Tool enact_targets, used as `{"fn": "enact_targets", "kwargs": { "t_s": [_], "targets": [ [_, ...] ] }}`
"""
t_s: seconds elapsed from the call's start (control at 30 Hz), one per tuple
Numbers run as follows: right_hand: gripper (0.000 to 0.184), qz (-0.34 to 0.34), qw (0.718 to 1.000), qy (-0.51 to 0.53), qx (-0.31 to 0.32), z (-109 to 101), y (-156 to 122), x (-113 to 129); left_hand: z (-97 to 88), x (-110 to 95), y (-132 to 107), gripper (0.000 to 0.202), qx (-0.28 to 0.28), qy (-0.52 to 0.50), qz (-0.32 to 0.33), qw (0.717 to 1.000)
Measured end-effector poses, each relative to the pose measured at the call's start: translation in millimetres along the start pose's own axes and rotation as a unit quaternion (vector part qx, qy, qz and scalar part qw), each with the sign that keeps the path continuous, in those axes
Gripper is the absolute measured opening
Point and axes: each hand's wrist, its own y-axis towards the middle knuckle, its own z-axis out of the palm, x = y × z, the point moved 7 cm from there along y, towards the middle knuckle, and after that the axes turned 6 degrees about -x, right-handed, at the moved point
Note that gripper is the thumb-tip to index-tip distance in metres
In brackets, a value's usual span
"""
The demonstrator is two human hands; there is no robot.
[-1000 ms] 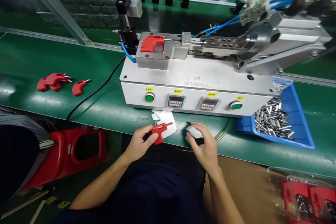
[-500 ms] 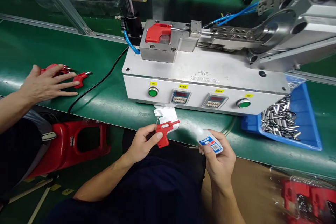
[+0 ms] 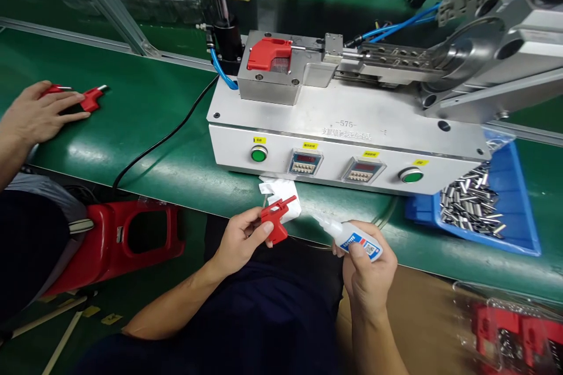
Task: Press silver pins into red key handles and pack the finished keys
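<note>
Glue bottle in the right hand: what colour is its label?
Mostly blue, on a white glue bottle held in the right hand; the head view shows it.

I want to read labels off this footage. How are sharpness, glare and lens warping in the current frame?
Head view: brightly and evenly lit; soft glare streaks the glossy green conveyor belt; straight edges of the grey metal machine bow toward the right; the white glue bottle in the right hand is slightly soft, its blue label barely legible.
</note>
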Motion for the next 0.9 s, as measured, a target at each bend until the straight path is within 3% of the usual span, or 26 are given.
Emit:
{"fn": "enact_targets", "kwargs": {
  "t_s": [0.37, 0.9],
  "targets": [
    [0.035, -0.007, 1.0, 0.005, -0.016, -1, 1, 1, 9.2, 9, -3, 0.026, 0.057, -0.033, -0.045, 0.997],
    [0.034, -0.003, 1.0, -0.01, -0.027, -4, 3, 0, 6.7, 11, -3, 0.029, 0.046, 0.005, -0.043, 0.998]
  ]
}}
